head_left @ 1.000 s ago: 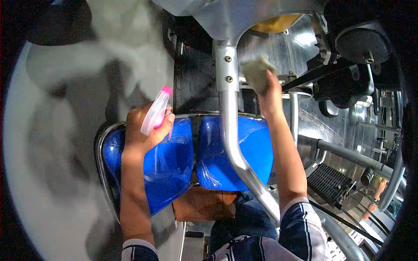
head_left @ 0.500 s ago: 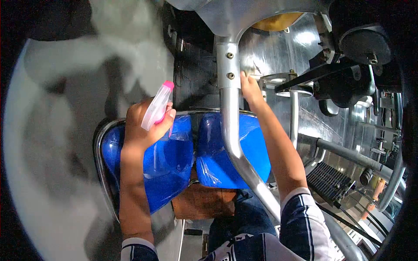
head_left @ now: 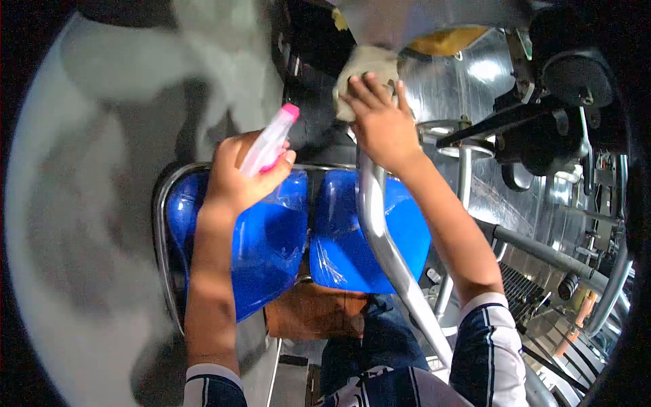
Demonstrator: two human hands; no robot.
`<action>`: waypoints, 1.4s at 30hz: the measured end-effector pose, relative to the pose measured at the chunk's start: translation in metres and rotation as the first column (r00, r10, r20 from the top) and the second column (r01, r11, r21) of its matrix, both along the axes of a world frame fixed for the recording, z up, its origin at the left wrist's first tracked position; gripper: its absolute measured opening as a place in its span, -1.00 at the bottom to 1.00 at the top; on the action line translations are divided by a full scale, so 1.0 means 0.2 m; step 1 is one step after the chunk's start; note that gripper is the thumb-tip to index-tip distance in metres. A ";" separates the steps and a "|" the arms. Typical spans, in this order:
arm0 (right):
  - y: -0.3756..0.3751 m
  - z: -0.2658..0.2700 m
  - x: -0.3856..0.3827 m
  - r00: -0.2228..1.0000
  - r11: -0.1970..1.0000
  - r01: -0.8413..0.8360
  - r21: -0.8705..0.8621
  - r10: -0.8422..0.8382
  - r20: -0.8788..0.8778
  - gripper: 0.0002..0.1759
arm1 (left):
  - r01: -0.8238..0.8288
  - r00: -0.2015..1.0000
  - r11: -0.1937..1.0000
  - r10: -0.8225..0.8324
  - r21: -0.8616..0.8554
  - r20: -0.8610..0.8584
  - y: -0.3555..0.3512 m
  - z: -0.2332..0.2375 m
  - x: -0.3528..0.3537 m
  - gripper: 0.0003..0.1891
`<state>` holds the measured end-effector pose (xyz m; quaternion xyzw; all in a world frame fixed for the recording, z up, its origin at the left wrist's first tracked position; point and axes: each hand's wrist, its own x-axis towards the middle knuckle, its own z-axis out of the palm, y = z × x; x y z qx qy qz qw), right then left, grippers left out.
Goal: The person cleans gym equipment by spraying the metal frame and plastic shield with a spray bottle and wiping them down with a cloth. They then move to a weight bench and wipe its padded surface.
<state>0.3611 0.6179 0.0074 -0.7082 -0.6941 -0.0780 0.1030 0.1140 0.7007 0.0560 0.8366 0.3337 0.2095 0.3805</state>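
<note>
My left hand [head_left: 234,178] is wrapped round a spray bottle with a clear and pink trigger head [head_left: 270,141], its nozzle pointing up and away from me. Most of the bottle's body is hidden by my hand. Farther off, my right hand [head_left: 388,134] presses a beige cloth [head_left: 373,62] against the upper part of a silver metal post [head_left: 374,203]. Its fingers are spread over the cloth. Below both hands are two blue plastic seat shells [head_left: 268,234] in a dark metal-rimmed frame.
The bent post runs down past the seats toward my right side. A grey wall [head_left: 122,169] fills the left. On the right stand a round metal bracket [head_left: 461,146], dark machine parts [head_left: 542,129] and metal rails [head_left: 556,251]. A brown box-like surface [head_left: 315,312] shows beneath the seats.
My right hand has come from behind the post round onto its upper front, bringing the cloth into sight. My left hand and the spray bottle have shifted slightly up and right.
</note>
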 end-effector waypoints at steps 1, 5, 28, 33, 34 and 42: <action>0.08 -0.01 -0.02 0.966 0.992 -0.007 -0.123 0.039 0.256 -0.59 | -0.010 1.000 0.998 0.011 -0.060 0.012 0.00 0.00 0.00 -0.75; 0.30 0.00 -0.08 0.955 0.874 0.030 -0.485 0.118 0.273 -0.67 | 0.035 0.997 0.994 -0.027 0.108 -0.077 0.01 0.03 0.01 -0.79; 0.45 -0.12 -0.09 0.995 0.844 -0.101 -0.527 0.096 -0.037 -0.68 | 0.014 0.997 0.997 -0.008 0.076 -0.078 0.00 0.06 0.00 -0.66; 0.34 0.08 -0.12 0.994 0.919 -0.061 -0.389 0.019 -0.110 -0.71 | 0.013 0.997 0.995 -0.005 0.101 -0.077 0.00 0.04 0.01 -0.72; 0.26 0.03 -0.14 0.964 0.836 -0.161 -0.525 0.248 0.098 -0.72 | 0.020 0.997 0.996 -0.013 0.090 -0.082 0.00 0.05 0.00 -0.73; -0.34 0.00 -0.46 0.839 0.486 -0.270 -0.831 0.542 0.045 -0.71 | 0.031 0.996 0.996 -0.024 0.079 -0.082 0.00 0.06 0.00 -0.76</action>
